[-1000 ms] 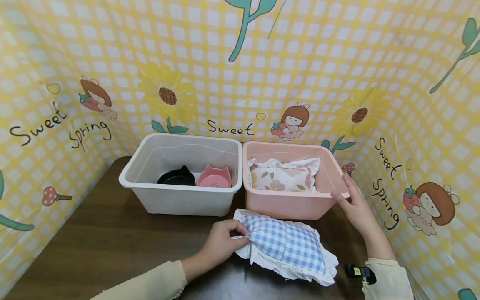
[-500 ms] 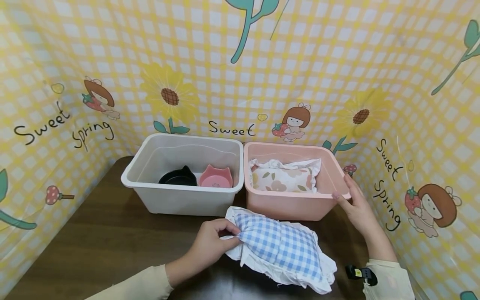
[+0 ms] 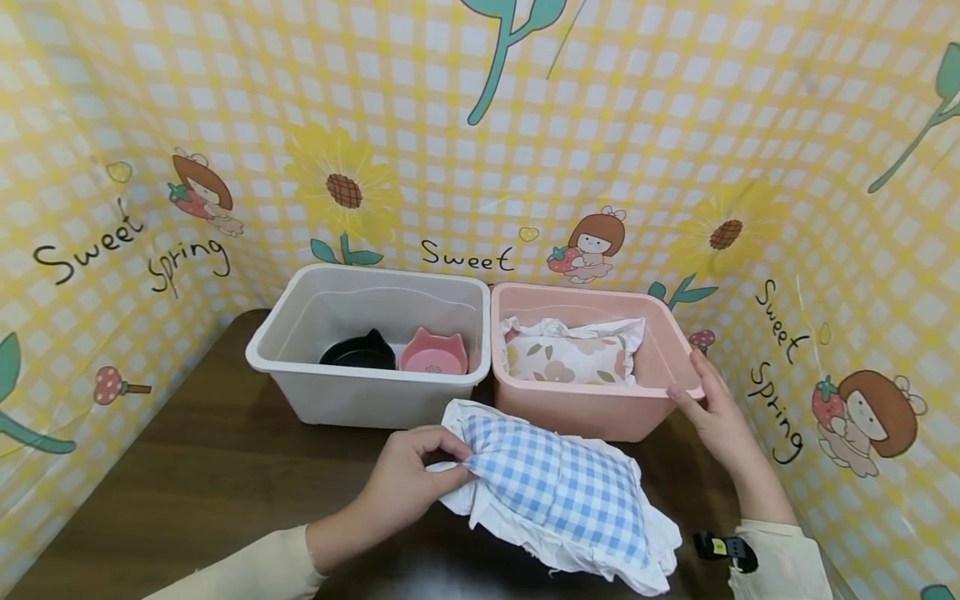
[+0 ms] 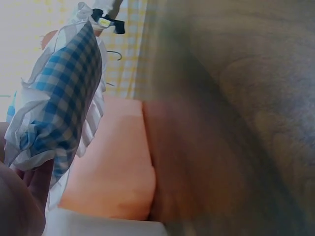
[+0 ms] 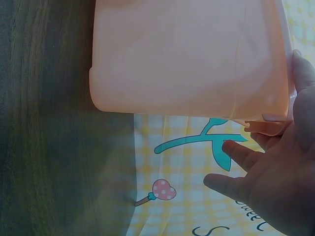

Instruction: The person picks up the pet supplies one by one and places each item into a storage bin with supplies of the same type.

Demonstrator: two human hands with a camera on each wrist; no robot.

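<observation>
My left hand (image 3: 405, 479) pinches the frilled left end of a small blue-and-white checked pillow (image 3: 558, 483) in the head view. That pillow tilts up in front of the bins, its raised left end overlapping the pink bin's lower front. The left wrist view shows the checked pillow (image 4: 69, 83) lifted by my fingers (image 4: 42, 182). At the front right corner of the pink bin (image 3: 577, 408), my right hand (image 3: 720, 417) grips the rim between thumb and forefinger. Its other fingers (image 5: 226, 182) spread below the rim in the right wrist view. A floral pillow (image 3: 562, 358) lies inside the pink bin.
Left of the pink bin, close beside it, stands a grey-white bin (image 3: 375, 396). Inside are a black cat-eared dish (image 3: 360, 350) and a pink cat-eared dish (image 3: 433, 354). Both bins stand on a dark wooden table (image 3: 202, 467), with yellow checked cloth (image 3: 450, 167) behind and at the sides.
My left hand has drawn to the left and slightly up, lifting the near-left end of the checked pillow. My right hand keeps its hold on the pink bin's corner.
</observation>
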